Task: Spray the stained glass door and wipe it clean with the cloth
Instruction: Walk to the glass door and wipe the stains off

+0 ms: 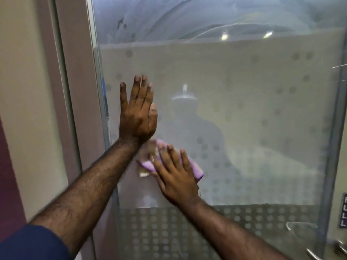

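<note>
The glass door (pixel 244 87) fills the view, frosted in its middle band with dot patterns and clear above. Dark smudges (pixel 122 23) mark the clear glass near the top left. My left hand (pixel 138 111) lies flat on the frosted glass, fingers up and together, holding nothing. Just below it, my right hand (pixel 176 175) presses a folded lilac cloth (pixel 197 171) with pale stained patches against the glass. No spray bottle is in view.
A grey door frame (pixel 78 91) and a cream wall (pixel 24 72) stand to the left. A metal pull handle (pixel 309 246) and a dark sign with white letters (pixel 342 212) sit at the lower right edge of the door.
</note>
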